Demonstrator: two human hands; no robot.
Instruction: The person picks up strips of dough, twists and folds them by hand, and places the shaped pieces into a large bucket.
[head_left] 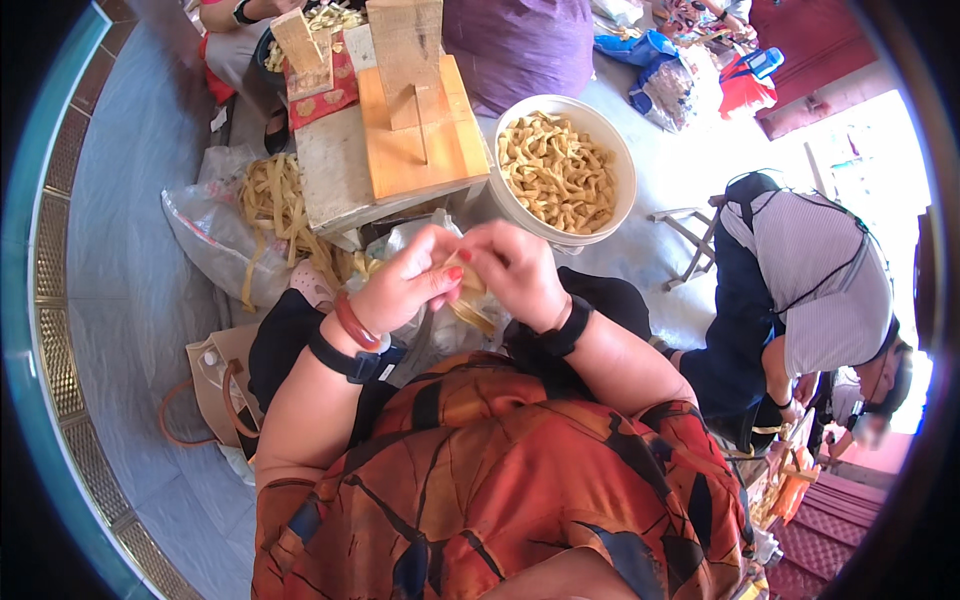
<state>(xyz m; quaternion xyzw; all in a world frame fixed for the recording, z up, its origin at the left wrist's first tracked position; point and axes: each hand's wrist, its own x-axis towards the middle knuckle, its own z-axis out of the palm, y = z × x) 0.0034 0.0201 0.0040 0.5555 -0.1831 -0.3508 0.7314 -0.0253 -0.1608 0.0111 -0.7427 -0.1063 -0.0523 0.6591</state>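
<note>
My left hand (415, 272) and my right hand (512, 270) meet in front of my lap, both closed in a pinch. Between them is a pale yellow, ribbon-like strip (472, 312), its lower part hanging beneath the fingers; the pinched part is mostly hidden. Just beyond my hands stands a white bucket (625, 205) with many folded, knotted-looking tan pieces (556, 170) in it. To its left, a wooden board with an upright block and thin peg (418, 130) rests on a low table (335, 190).
Loose tan strips (272, 205) spill from a clear plastic bag (205, 225) at left. A beige handbag (222, 375) sits by my left leg. A purple sack (520, 50) is behind the bucket. One person (830, 250) bends over at right; another (235, 60) sits far left.
</note>
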